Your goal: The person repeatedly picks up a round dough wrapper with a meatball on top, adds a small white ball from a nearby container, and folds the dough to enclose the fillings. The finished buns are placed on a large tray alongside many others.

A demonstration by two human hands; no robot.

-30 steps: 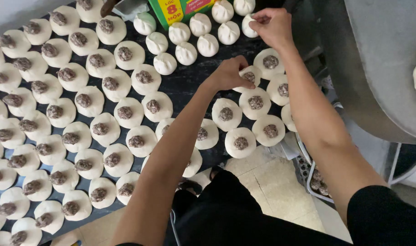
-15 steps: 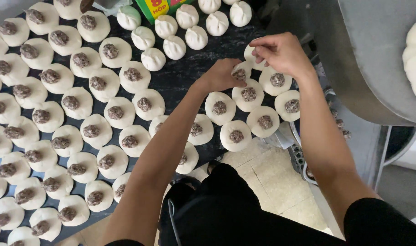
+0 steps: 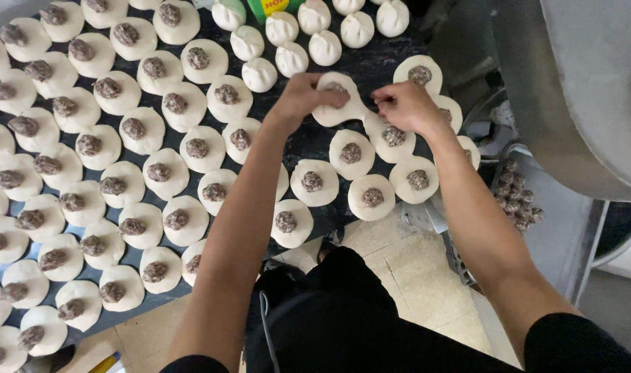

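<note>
My left hand (image 3: 303,97) and my right hand (image 3: 405,105) both grip one round of white dough (image 3: 339,110) with a lump of brown meat filling on top. The left pinches its left edge, the right its right edge, and the dough stretches between them just above the dark tabletop (image 3: 305,141). Several other flat dough rounds topped with filling (image 3: 198,148) cover the table on both sides of my hands. Several closed, pleated white buns (image 3: 285,59) sit in rows just beyond my hands.
A large grey metal basin (image 3: 591,90) stands at the right, with white dough at its far edge. A green and yellow container (image 3: 274,7) sits behind the buns. Small lumps of filling lie on a wire rack (image 3: 514,197) below the table's right edge. Beige floor tiles show beneath.
My right hand came down from the far buns to the dough round. Both hands now grip that round and have lifted and stretched it.
</note>
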